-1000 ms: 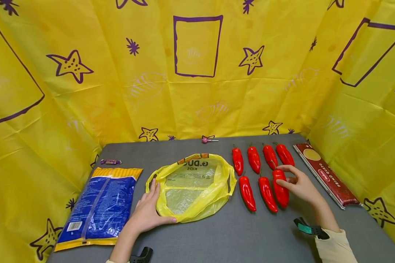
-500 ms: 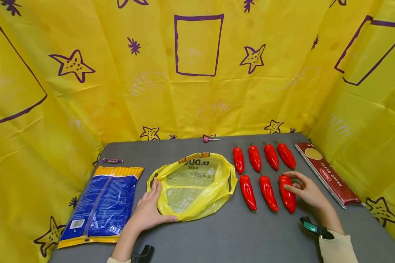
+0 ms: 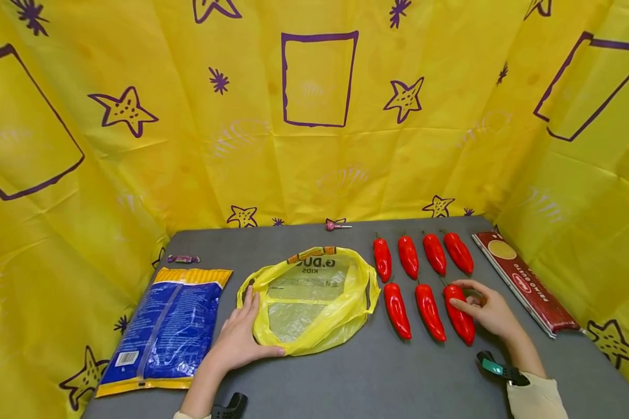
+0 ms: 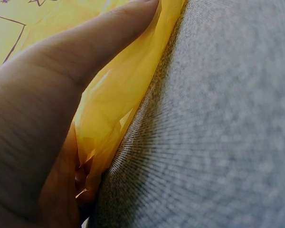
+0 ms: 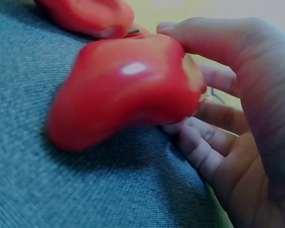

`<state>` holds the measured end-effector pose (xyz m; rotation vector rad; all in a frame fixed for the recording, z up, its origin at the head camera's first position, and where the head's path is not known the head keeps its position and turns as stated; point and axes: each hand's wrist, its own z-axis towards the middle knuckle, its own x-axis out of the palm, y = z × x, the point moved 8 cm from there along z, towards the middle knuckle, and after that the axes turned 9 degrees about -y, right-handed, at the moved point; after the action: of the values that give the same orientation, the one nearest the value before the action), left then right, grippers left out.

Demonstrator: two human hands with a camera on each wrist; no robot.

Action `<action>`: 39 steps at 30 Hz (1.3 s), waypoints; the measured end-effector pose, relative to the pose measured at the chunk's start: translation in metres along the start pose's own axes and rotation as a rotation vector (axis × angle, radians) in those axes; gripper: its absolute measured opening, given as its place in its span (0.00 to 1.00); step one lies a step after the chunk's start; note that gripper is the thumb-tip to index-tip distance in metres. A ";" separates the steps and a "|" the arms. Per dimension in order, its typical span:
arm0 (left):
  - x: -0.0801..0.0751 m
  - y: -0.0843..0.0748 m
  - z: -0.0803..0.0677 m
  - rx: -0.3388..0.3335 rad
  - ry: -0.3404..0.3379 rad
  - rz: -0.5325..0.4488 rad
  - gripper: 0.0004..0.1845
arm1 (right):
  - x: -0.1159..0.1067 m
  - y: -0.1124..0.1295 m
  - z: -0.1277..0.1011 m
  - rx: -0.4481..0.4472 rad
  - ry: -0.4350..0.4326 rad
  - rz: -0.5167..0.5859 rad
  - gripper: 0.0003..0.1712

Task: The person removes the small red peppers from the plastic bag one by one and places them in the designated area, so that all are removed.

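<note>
A yellow, partly see-through plastic bag [image 3: 340, 320] lies spread in the middle of the table, its mouth facing up. My left hand [image 3: 241, 334] rests against its left side, fingers spread and thumb straight along the near edge. The left wrist view shows the thumb [image 4: 109, 40] lying on the yellow plastic. My right hand [image 3: 487, 308] holds a red pepper [image 3: 459, 317], the rightmost of the near row, between thumb and fingers. In the right wrist view that pepper [image 5: 118, 90] lies on or very close to the cloth; the fingers reach round its stem end.
Other red peppers [image 3: 430, 314] lie in two rows right of the bag. A long dark-red packet [image 3: 529, 285] lies along the right side. At left are a blue and yellow package [image 3: 173, 331] and a purple wrapped candy [image 3: 183, 259]. A lollipop [image 3: 338, 226] lies near the back edge.
My right hand has moved the pepper slightly right and toward me, away from the back row. The left hand stays in place at the bag.
</note>
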<state>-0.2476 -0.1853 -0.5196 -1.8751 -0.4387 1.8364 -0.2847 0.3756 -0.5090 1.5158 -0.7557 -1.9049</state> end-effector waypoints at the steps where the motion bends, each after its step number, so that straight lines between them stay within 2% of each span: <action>1: 0.001 0.000 0.000 0.000 0.001 -0.001 0.82 | 0.000 0.000 0.000 -0.002 -0.006 -0.001 0.28; 12: -0.001 0.001 0.000 0.019 -0.014 0.002 0.82 | 0.001 0.002 0.002 -0.034 -0.071 -0.030 0.29; 19: -0.007 -0.003 -0.001 0.060 -0.060 -0.056 0.81 | 0.000 0.002 0.002 -0.041 -0.086 -0.054 0.30; 24: -0.014 -0.005 -0.001 0.068 -0.107 -0.059 0.77 | -0.001 0.003 0.004 -0.056 -0.103 -0.072 0.31; 29: -0.027 -0.006 -0.001 0.055 -0.190 -0.015 0.71 | -0.002 0.009 0.007 -0.074 -0.114 -0.098 0.32; 33: -0.042 -0.006 -0.002 0.038 -0.253 0.022 0.66 | -0.006 0.019 0.006 -0.095 -0.105 -0.172 0.33; 39: -0.070 -0.003 -0.007 0.014 -0.302 0.119 0.58 | -0.020 0.042 0.005 -0.063 -0.128 -0.258 0.40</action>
<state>-0.2443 -0.2212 -0.4592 -1.6498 -0.4215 2.2079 -0.2821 0.3625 -0.4643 1.5241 -0.5700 -2.2122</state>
